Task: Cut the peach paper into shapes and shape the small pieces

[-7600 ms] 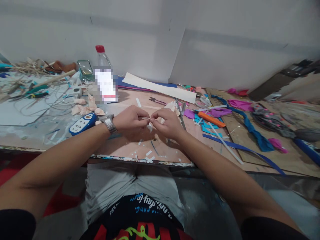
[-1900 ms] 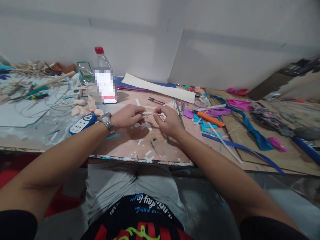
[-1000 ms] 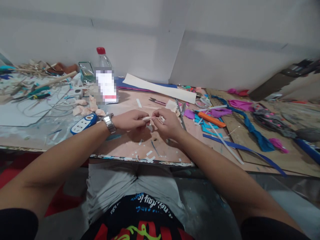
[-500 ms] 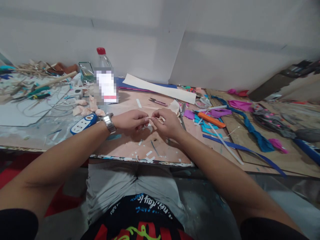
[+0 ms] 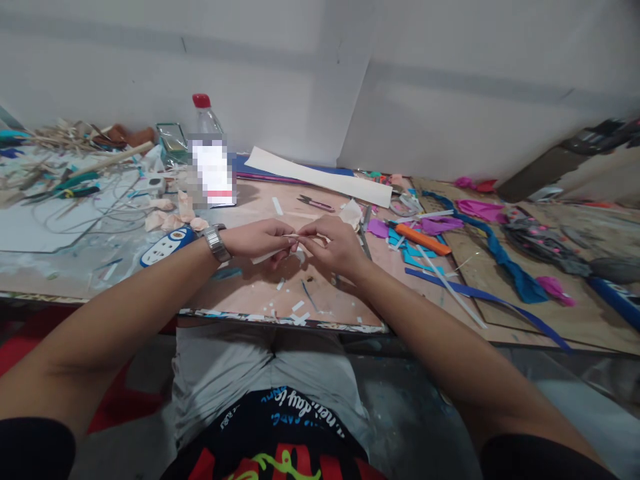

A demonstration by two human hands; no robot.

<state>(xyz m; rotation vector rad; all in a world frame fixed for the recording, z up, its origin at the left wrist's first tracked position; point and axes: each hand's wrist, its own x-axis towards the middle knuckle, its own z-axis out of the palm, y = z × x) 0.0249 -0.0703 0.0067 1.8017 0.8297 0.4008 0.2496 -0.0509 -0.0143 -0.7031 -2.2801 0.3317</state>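
Observation:
Over the middle of the table, my left hand (image 5: 260, 239) and my right hand (image 5: 334, 247) meet fingertip to fingertip. Both pinch a thin pale strip (image 5: 290, 235), which runs between the thumbs and fingers; much of it is hidden by them. Below my left fingers a white strip end (image 5: 264, 257) shows. Just beyond my right hand lie a cream crumpled piece (image 5: 351, 212) and a grey metal tool (image 5: 367, 233), partly covered by the hand. A pair of thread snips (image 5: 316, 203) rests farther back.
A red-capped bottle (image 5: 201, 101) stands behind a lit phone (image 5: 215, 173). A blue and white power strip (image 5: 167, 247) sits by my left wrist. Rightward are an orange utility knife (image 5: 423, 239), blue ribbon (image 5: 500, 257) and coloured paper scraps. A long cream strip (image 5: 320, 179) lies behind.
My fingers have shifted slightly on the pale strip, and both hands are closer together. A white strip end now shows below my left fingers.

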